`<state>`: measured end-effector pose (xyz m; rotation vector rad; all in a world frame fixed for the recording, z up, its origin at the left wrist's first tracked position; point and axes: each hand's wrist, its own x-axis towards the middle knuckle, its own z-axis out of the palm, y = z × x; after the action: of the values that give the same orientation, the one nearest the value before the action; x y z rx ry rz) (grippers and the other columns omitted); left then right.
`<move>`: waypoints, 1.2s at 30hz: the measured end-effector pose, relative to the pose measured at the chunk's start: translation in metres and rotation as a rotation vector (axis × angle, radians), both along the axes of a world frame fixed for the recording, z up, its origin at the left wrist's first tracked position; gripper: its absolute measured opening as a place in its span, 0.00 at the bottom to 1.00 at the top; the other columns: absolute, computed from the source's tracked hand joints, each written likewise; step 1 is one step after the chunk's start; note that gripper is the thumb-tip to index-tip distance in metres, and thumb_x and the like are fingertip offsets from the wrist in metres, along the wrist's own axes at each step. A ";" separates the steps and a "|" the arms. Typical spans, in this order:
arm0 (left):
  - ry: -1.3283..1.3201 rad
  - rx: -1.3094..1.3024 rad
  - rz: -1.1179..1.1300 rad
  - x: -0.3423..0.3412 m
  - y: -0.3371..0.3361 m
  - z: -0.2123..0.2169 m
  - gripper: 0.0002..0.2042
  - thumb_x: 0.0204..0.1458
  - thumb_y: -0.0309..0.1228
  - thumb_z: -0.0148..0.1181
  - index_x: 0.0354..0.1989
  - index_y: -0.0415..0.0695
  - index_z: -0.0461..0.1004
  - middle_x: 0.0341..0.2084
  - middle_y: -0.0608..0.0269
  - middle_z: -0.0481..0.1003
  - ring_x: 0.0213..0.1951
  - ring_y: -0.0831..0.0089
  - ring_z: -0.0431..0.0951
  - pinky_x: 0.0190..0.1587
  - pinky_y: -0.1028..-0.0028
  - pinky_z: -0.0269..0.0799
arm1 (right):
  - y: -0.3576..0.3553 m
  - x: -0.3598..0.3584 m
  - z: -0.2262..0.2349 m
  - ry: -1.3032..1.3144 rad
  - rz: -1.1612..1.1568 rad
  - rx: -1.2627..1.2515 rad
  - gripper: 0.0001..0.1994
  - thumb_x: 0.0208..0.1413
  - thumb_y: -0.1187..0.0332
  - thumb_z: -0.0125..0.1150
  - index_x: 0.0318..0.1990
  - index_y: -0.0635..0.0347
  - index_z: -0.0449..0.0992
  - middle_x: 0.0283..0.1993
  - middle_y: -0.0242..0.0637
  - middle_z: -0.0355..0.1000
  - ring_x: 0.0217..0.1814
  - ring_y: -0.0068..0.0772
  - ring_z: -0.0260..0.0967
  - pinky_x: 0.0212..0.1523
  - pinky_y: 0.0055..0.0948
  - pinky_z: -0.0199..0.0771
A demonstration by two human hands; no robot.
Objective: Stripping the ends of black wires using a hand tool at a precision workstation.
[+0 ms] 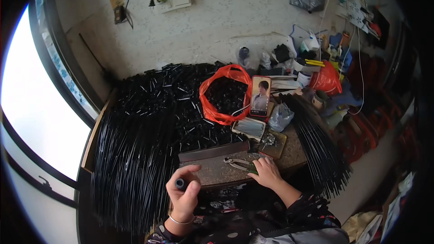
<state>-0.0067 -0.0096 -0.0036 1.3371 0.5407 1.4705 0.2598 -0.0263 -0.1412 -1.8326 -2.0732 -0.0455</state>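
The left hand (183, 194) keeps a clenched grip on a short black tube (180, 183), at seven o'clock on the table (217, 168). At five o'clock, the right hand (266, 172) grasps pliers (238, 163) lying flat there.

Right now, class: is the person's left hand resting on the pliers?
No. The left hand is raised, holding a small black tube, while the right hand rests on the pliers.
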 end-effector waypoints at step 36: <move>1.919 -0.180 1.483 -0.322 0.107 -0.119 0.03 0.46 0.29 0.50 0.28 0.46 0.69 0.27 0.66 0.71 0.33 0.68 0.72 0.30 0.70 0.67 | -0.075 0.268 0.027 0.199 -0.622 -0.236 0.28 0.57 0.50 0.46 0.55 0.65 0.63 0.58 0.51 0.60 0.58 0.50 0.56 0.58 0.39 0.55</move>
<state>-0.3283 0.0976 -0.1231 1.8922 3.2209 0.3125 0.5273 -0.1014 -0.1140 -2.4463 -1.3589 0.2182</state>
